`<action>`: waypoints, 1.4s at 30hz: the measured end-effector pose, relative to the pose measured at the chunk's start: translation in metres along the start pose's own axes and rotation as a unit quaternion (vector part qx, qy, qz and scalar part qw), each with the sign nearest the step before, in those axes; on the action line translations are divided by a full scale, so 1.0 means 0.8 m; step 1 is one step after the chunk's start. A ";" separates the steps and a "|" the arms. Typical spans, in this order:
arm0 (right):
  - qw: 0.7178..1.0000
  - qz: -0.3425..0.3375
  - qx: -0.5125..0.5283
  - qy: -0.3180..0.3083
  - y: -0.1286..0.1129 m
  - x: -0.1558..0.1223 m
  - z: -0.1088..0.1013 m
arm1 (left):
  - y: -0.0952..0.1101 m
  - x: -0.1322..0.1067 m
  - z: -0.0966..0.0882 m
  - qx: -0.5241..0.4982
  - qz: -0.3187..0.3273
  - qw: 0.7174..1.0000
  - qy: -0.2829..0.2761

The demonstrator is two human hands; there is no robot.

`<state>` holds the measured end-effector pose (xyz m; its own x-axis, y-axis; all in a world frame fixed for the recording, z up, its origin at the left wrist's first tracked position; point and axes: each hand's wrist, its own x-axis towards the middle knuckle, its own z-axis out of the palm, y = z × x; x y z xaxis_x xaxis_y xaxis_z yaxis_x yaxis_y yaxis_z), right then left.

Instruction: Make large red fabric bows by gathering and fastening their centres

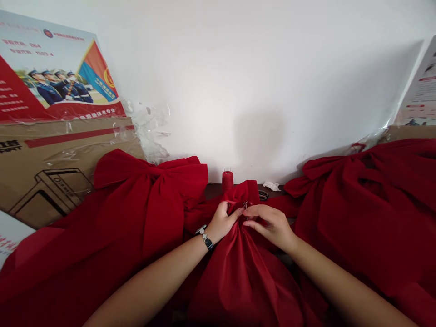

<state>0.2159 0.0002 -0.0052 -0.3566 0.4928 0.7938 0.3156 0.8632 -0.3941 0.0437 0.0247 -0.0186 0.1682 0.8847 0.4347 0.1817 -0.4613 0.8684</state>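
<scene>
My left hand [221, 222], with a watch and a bracelet at its wrist, grips gathered red fabric [238, 268] at its pleated neck. Against the left thumb tip, the fingers of my right hand [270, 222] close on a thin silver needle [246, 212] that stands nearly upright at the gathers. Folded red cloth [250, 187] rises just behind the fingers. Any thread on the needle is too small to make out.
A red thread spool [227, 180] with several needles on top stands behind, near dark scissor handles [263, 195] and crumpled white paper [271, 186]. Large red bows [150, 177] [327, 168] lie left and right. A cardboard box [68, 154] and a white wall [204, 81] border the space.
</scene>
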 end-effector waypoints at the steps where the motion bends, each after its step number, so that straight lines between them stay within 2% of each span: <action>1: 1.000 -0.018 -0.020 -0.014 0.001 0.001 -0.002 | 0.000 0.000 0.001 0.002 0.005 1.000 0.002; 8: 0.991 -0.071 -0.086 -0.079 0.005 0.004 -0.010 | 0.000 -0.002 0.005 0.029 0.018 0.999 -0.010; 21: 0.978 -0.120 -0.124 -0.117 0.003 0.006 -0.015 | -0.002 -0.001 0.006 0.026 0.030 0.999 -0.014; 31: 0.973 -0.124 -0.154 -0.116 0.002 0.006 -0.015 | -0.002 -0.002 0.007 0.061 0.035 0.998 0.000; 42: 0.961 -0.138 -0.211 -0.115 -0.005 0.009 -0.011 | 0.005 -0.005 0.010 0.054 0.057 0.997 -0.005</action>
<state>0.2202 -0.0004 0.0064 -0.6484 0.3041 0.6979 0.4916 0.8672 0.0789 0.0516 0.0189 -0.0186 0.2032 0.8255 0.5265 0.2637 -0.5640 0.7825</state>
